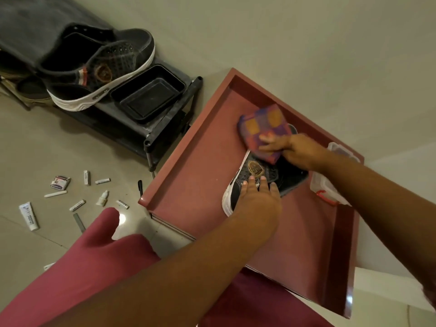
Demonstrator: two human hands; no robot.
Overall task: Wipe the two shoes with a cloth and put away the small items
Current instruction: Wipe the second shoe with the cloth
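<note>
- The step in hand looks like wiping the first shoe (pixel 264 180), which lies on its side near the middle of the red table (pixel 188 185), toe toward the far corner
- The left hand (pixel 257 197) lies flat with straight fingers over the heel end, pinning the shoe; best to keep that pressure so the shoe does not skid toward the table's right edge
- The right hand (pixel 290 149) holds the folded checked cloth (pixel 262 131) against the toe end, fingers spread on top; work it in short strokes along the upper and then down the white sole
- A clear plastic box (pixel 330 187) sits just beside the shoe at the right edge; strokes should steer away from it
- The second shoe (pixel 99 72) rests on the dark rack (pixel 165 128) beside a black tray (pixel 148 95), not yet wiped by my guess
- The small items (pixel 77 194) lie scattered on the floor, well apart from the table
</note>
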